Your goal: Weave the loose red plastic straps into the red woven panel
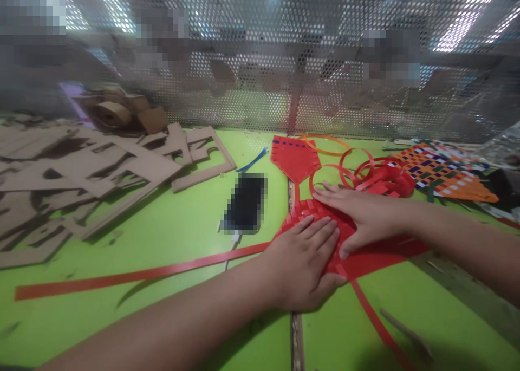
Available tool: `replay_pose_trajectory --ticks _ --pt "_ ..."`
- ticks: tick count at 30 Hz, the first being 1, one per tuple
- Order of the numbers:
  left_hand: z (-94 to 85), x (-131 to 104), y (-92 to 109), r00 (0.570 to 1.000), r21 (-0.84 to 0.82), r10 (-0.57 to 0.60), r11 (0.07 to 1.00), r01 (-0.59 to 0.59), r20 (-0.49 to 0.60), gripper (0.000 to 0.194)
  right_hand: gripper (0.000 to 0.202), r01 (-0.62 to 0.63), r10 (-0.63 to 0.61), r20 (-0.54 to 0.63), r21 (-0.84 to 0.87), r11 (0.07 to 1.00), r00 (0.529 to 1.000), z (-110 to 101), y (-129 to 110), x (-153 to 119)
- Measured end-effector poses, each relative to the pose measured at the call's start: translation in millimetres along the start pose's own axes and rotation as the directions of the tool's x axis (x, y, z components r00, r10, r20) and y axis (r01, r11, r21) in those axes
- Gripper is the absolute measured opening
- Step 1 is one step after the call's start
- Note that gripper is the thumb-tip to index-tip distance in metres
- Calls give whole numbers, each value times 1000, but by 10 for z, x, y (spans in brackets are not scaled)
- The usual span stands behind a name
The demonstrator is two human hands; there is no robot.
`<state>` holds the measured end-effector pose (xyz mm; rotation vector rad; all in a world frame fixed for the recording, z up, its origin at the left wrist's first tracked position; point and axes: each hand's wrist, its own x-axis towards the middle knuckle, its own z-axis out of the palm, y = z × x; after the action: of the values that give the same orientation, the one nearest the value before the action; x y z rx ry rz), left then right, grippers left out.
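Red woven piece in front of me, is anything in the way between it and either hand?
Nothing visible is: the left hand and right hand both lie flat over the red woven piece. The curled red strips lie beyond the right hand, not under its palm as far as shows.

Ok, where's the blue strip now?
In the head view, the blue strip lies left of the smaller red piece, just beyond the phone on the green table.
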<state>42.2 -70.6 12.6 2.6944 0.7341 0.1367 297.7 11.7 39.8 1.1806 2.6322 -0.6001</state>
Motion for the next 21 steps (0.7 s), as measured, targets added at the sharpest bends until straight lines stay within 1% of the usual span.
replay_pose_trajectory --ticks 3,6,9,16,21 --pt "-8 4 4 1000 5 -1 1000 1 1 79 141 39 -39 -14 -7 999 999 10 34 20" --pt "-15 13 5 1000 -7 -4 1000 4 7 78 140 45 -45 -22 -9 999 999 33 57 24" --pt "-21 21 8 1000 -17 -6 1000 7 19 79 140 54 -53 -28 25 998 998 49 69 39" --pt "-14 19 6 1000 -24 -3 1000 3 17 83 142 50 -50 -7 19 999 999 45 16 82" --pt "8 -5 -5 1000 8 1 1000 -1 -4 83 140 59 -57 54 -29 998 997 -39 -12 67"
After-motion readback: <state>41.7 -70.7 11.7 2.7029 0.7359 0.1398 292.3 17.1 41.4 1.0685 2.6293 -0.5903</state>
